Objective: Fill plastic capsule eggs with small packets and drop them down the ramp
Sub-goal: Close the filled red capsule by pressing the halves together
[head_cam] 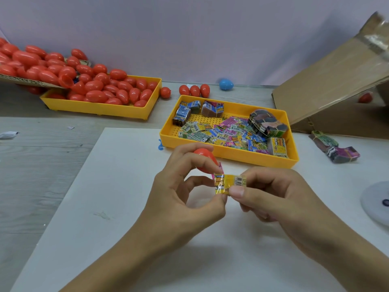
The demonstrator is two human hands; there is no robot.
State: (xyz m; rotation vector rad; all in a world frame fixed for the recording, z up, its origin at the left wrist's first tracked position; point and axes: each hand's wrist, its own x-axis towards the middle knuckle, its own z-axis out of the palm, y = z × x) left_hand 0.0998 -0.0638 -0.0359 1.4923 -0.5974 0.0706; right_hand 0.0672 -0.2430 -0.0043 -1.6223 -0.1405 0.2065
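A small yellow packet (228, 183) is pinched at both ends, between thumb and forefinger of my left hand (181, 192) and of my right hand (273, 192), over the white board. A pink packet (220, 167) peeks out behind it. My left hand also holds a red capsule egg (205, 159) against its upper fingers. Just beyond, a yellow tray (229, 153) holds several loose packets and banded bundles. The cardboard ramp (328, 89) slopes up at the right.
A second yellow tray (99, 108) at the back left is heaped with red eggs spilling from a cardboard chute (27, 82). Three red eggs (194, 90) and a blue egg (226, 84) lie by the wall. Packet bundles (334, 147) lie right of the tray. A round white object (376, 201) sits at the right edge.
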